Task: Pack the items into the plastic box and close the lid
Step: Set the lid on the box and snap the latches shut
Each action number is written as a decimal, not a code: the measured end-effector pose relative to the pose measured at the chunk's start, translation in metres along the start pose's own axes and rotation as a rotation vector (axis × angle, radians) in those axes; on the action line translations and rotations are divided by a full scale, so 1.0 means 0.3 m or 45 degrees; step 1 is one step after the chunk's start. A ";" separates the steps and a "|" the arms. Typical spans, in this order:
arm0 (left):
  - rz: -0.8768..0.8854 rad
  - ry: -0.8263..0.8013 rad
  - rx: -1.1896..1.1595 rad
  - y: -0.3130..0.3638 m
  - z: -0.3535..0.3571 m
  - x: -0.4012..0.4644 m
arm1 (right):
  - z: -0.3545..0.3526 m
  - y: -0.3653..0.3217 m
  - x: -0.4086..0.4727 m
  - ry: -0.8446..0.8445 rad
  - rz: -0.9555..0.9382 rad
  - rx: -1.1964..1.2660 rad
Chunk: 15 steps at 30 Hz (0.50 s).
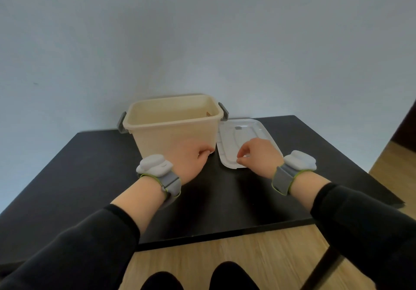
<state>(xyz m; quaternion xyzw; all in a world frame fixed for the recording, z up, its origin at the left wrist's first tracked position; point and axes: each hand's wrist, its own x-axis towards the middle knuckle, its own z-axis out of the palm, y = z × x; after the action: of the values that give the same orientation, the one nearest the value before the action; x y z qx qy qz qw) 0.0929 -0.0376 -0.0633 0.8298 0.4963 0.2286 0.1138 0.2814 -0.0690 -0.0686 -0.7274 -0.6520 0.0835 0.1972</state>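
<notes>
Lid [245, 140] under R hand [258, 154], box [173, 127] by L hand [191, 157]

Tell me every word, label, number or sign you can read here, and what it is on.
None can be read.
Lid: a small grey square mark near its far end, too small and blurred to read.
Box: a brownish patch inside, near the far right corner; whether it carries text cannot be told.
Wrist bands: no visible writing.
</notes>
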 end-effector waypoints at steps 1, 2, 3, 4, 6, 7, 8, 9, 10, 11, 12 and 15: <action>0.029 -0.013 0.028 0.000 0.008 0.004 | 0.003 0.011 -0.003 -0.005 0.002 0.001; 0.056 -0.037 0.039 0.001 0.016 0.011 | 0.004 0.022 -0.005 -0.010 0.009 -0.001; 0.077 -0.070 0.039 0.003 0.024 0.018 | 0.005 0.032 -0.006 -0.014 0.015 -0.005; 0.088 -0.101 0.040 0.007 0.034 0.023 | 0.007 0.044 -0.009 -0.020 0.022 -0.011; 0.094 -0.137 0.059 0.010 0.046 0.028 | 0.010 0.054 -0.008 -0.023 0.017 -0.028; 0.099 -0.159 0.061 0.015 0.056 0.032 | 0.010 0.062 -0.009 -0.021 0.020 -0.035; 0.108 -0.185 0.058 0.021 0.067 0.036 | 0.012 0.071 -0.010 -0.023 0.028 -0.042; 0.114 -0.213 0.053 0.028 0.080 0.038 | 0.016 0.083 -0.012 -0.025 0.032 -0.051; 0.118 -0.231 0.054 0.031 0.085 0.037 | 0.020 0.088 -0.011 -0.031 0.027 -0.065; 0.125 -0.250 0.062 0.037 0.098 0.040 | 0.027 0.102 -0.011 -0.038 0.022 -0.077; 0.132 -0.258 0.072 0.039 0.102 0.041 | 0.032 0.107 -0.010 -0.042 0.011 -0.090; 0.152 -0.276 0.089 0.044 0.113 0.045 | 0.042 0.120 -0.002 -0.033 -0.009 -0.103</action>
<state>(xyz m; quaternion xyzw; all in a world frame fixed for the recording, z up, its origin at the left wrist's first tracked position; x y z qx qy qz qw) 0.1252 -0.0309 -0.0838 0.8812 0.4384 0.1265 0.1237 0.3096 -0.0700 -0.0943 -0.7312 -0.6600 0.0657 0.1594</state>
